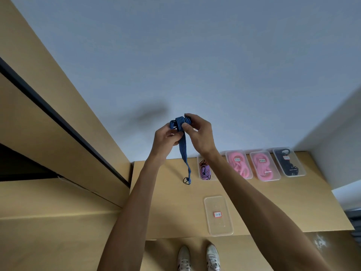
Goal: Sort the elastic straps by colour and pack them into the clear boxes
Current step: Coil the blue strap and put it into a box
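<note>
Small red-bordered labels (217, 214) on my clear boxes (218, 227) carry marks too small and blurred to read.

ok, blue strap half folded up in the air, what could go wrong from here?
1. The hook on the blue strap dangles free below both hands, near the purple-strap box; it could snag that box's rim or contents.
2. The left hand and right hand only pinch the folded bundle; the elastic may spring open.
3. The empty clear box sits near the table's front edge; a clumsy drop-in could push it off.
</note>
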